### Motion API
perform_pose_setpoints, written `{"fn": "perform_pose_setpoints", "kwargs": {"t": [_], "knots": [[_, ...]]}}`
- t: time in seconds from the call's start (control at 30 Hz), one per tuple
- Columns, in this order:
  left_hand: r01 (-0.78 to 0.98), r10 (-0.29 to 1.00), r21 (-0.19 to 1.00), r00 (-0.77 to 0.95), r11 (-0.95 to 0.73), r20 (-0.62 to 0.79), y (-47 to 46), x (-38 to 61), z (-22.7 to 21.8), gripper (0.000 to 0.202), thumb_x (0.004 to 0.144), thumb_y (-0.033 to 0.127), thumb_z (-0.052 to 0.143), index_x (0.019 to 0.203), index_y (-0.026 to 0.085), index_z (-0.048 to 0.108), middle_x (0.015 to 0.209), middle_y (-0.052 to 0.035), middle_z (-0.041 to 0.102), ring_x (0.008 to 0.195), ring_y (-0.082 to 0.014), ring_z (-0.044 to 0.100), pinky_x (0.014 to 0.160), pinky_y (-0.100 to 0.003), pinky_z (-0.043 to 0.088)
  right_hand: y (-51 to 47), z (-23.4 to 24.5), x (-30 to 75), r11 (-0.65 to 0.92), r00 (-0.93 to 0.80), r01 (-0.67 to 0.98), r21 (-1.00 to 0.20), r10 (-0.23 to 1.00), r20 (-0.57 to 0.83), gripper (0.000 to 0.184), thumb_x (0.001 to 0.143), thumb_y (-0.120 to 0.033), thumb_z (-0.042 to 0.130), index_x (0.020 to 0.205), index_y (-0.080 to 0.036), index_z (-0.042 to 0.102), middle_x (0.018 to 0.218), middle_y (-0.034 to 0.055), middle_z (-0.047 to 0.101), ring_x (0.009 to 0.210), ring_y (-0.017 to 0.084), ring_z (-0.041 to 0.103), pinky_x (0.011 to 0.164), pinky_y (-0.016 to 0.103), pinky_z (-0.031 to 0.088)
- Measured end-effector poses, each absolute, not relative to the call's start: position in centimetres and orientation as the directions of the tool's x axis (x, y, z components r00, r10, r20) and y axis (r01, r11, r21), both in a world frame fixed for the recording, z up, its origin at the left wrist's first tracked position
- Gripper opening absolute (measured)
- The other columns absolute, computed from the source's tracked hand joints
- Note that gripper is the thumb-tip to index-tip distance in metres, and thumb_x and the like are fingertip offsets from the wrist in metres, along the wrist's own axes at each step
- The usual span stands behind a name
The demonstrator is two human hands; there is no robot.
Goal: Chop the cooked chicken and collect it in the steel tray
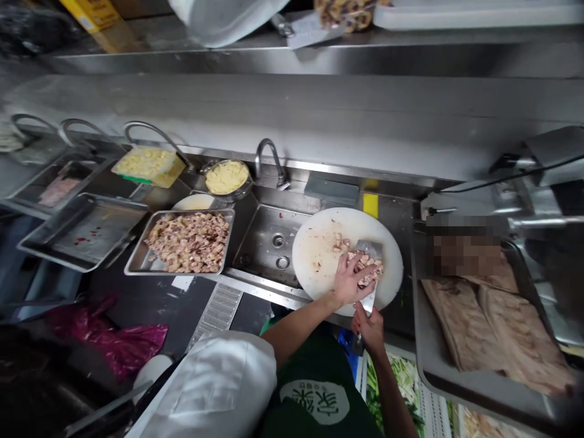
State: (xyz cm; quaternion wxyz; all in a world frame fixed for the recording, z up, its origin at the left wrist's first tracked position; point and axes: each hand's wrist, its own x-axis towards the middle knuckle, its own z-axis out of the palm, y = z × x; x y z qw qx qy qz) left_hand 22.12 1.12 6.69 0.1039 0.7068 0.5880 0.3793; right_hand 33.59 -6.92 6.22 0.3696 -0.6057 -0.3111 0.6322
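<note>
On the round white cutting board (pixel 319 243), chopped meat (pixel 370 267) is heaped over the broad blade of a cleaver (pixel 368 302). My left hand (pixel 350 281) rests on this heap with its fingers spread across the pieces. The cleaver's handle is in my right hand (pixel 370 328), whose fingers are wrapped round it at the board's near edge. Part of the blade is hidden under the meat and my left hand. A few loose meat pieces (pixel 340 243) and small scraps lie elsewhere on the board.
Left of the board is a sink (pixel 260 243) with a faucet (pixel 269 159). Beyond it stands a metal tray of diced meat (pixel 189 242). Large meat slabs (pixel 497 325) fill a tray at the right. A metal shelf (pixel 274 61) runs overhead.
</note>
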Motion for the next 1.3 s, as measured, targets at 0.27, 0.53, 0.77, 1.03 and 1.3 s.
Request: {"fn": "perform_pose_setpoints", "kwargs": {"t": [0.27,0.53,0.77,1.03,1.3], "knots": [[0.823,0.846,0.536,-0.144,-0.186,0.514,-1.8,7.6,8.7,0.046,0.083,0.048,0.065,0.125,0.031,0.071,0.151,-0.0066,0.046,0.138,-0.034,0.043,0.12,-0.055,0.033,-7.6,7.3,21.1,-0.514,-0.232,-0.024,-0.857,0.837,-0.496,0.057,0.072,-0.068,0.077,0.073,-0.025,0.04,0.044,-0.0135,0.033,0.033,0.005,0.029,0.03,0.02,0.029],[0.77,0.665,0.561,-0.593,0.303,0.454,-10.7,-17.1,8.0,0.04,0.085,0.04,0.065,0.124,0.031,0.072,0.147,-0.008,0.049,0.134,-0.0327,0.043,0.114,-0.057,0.036,-9.0,6.5,-3.7,-0.459,-0.645,0.189,-0.868,0.609,-0.462,0.055,0.069,-0.071,0.07,0.077,-0.026,0.041,0.043,-0.0137,0.036,0.031,0.007,0.032,0.03,0.02,0.028],[0.547,0.491,0.604,-0.826,0.58,0.277,-13.6,-32.2,4.2,0.043,0.096,0.042,0.051,0.133,0.024,0.066,0.145,-0.0117,0.049,0.135,-0.0282,0.044,0.117,-0.049,0.035,-8.9,7.0,-20.0,-0.22,-0.711,0.408,-0.886,0.532,-0.46,0.031,0.081,-0.047,0.068,0.073,-0.022,0.051,0.041,-0.0087,0.044,0.033,0.008,0.041,0.035,0.019,0.029],[0.436,0.491,0.438,-0.871,0.786,-0.015,-12.3,-36.8,3.0,0.059,0.1,0.056,0.037,0.15,0.026,0.047,0.164,-0.0127,0.029,0.148,-0.0403,0.024,0.117,-0.068,0.02,-4.7,8.4,-13.1,-0.221,-0.597,0.438,-0.871,0.653,-0.466,0.039,0.081,-0.056,0.066,0.071,-0.022,0.05,0.042,-0.0074,0.044,0.031,0.01,0.041,0.032,0.021,0.029],[0.56,0.488,0.533,-0.825,0.634,0.287,-11.0,-33.8,6.5,0.049,0.1,0.04,0.039,0.137,0.013,0.055,0.145,-0.0187,0.049,0.14,-0.0324,0.039,0.118,-0.055,0.031,-3.5,12.8,15.1,-0.151,-0.198,0.49,-0.859,0.94,-0.278,0.053,0.084,-0.073,0.056,0.068,-0.023,0.053,0.05,0.0014,0.058,0.046,0.016,0.056,0.049,0.027,0.047]]}}
